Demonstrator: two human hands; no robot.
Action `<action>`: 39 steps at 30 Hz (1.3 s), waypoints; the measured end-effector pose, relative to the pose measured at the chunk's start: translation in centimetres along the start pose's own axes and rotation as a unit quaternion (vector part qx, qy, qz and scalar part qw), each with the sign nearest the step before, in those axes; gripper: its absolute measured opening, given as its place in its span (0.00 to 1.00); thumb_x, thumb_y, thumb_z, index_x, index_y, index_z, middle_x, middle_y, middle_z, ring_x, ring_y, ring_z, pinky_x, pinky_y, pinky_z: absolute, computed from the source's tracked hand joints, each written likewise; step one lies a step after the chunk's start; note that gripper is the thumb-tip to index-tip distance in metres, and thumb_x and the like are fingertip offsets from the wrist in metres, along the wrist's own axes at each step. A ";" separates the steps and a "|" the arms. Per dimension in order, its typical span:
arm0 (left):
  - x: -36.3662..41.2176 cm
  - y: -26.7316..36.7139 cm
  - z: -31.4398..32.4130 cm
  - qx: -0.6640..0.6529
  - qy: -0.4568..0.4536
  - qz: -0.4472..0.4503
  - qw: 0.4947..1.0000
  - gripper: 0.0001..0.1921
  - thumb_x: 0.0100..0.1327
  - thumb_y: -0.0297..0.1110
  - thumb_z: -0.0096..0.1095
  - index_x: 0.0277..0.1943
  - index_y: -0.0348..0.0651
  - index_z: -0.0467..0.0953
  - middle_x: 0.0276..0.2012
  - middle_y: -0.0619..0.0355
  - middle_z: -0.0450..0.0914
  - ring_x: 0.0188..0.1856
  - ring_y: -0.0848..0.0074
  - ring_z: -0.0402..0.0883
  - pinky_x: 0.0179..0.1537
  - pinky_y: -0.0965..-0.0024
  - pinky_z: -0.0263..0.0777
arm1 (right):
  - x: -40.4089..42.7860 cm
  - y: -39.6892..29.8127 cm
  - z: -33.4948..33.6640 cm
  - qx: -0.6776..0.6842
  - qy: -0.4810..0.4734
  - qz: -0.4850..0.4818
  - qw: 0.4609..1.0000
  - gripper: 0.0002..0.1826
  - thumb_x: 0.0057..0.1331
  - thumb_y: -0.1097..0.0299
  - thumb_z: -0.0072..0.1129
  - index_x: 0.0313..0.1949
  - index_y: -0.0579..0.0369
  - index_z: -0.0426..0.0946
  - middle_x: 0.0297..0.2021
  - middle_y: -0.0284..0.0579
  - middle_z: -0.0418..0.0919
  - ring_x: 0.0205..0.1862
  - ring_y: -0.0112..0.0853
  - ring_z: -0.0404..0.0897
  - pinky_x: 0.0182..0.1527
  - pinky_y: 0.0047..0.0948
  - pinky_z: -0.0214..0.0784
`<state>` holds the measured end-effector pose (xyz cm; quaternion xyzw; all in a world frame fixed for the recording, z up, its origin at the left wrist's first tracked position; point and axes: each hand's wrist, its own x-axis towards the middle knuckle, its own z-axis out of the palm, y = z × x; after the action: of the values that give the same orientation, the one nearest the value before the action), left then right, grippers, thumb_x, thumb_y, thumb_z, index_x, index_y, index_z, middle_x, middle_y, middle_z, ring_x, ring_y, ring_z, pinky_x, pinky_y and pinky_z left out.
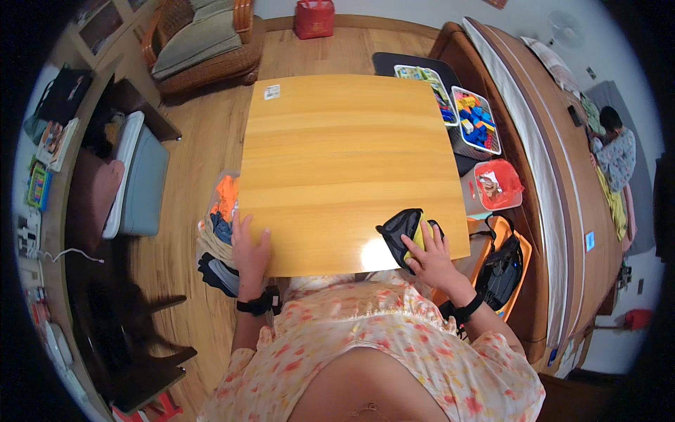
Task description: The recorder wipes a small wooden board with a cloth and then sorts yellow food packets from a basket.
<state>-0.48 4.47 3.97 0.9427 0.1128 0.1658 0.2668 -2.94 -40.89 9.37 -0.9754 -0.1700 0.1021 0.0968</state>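
Note:
A black and yellow cloth item (402,232), bunched or folded, lies near the right front corner of the wooden table (343,153). My right hand (430,256) rests on it with the fingers spread; whether they grip it cannot be told. At the table's left front edge, my left hand (250,248) has its fingers apart and holds nothing. Just beyond that edge, below the hand, a bin of folded clothes (221,248) shows orange, blue, beige and black pieces.
Baskets of toy bricks (477,124), a red-lined bin (498,184) and an orange crate (522,264) with a black bag line the table's right side. A person (617,150) is on the bed. A wicker armchair (205,47) stands at the back left.

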 end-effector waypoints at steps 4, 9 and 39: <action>-0.1 0.1 0.1 0.001 0.007 -0.001 1.000 0.28 0.62 0.38 0.71 0.64 0.40 0.72 0.74 0.43 0.63 0.69 0.46 0.70 0.65 0.52 0.69 | 3.3 -0.3 -0.8 -0.037 -0.021 -0.040 0.998 0.32 0.72 0.52 0.56 0.75 0.23 0.63 0.79 0.61 0.46 0.77 0.71 0.46 0.68 0.76 0.48; -0.2 -0.2 0.3 -0.003 0.022 -0.001 1.000 0.29 0.61 0.38 0.71 0.64 0.41 0.72 0.74 0.43 0.64 0.67 0.45 0.71 0.64 0.51 0.70 | 14.3 -2.2 -1.3 -0.058 -0.010 -0.120 0.991 0.32 0.73 0.52 0.54 0.76 0.23 0.61 0.79 0.60 0.45 0.77 0.68 0.47 0.72 0.68 0.46; -0.2 -0.8 0.6 -0.088 0.044 -0.025 0.995 0.27 0.74 0.40 0.58 0.68 0.31 0.68 0.72 0.39 0.66 0.73 0.47 0.65 0.72 0.53 0.60 | 25.4 -23.2 0.5 -0.123 -0.122 -0.233 0.957 0.33 0.78 0.41 0.35 0.80 0.22 0.50 0.82 0.53 0.40 0.80 0.65 0.39 0.72 0.79 0.36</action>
<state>-0.52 4.75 2.98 0.9042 0.1329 0.2093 0.3477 13.13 -10.43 9.88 -0.8933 -0.4143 0.1729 -0.0238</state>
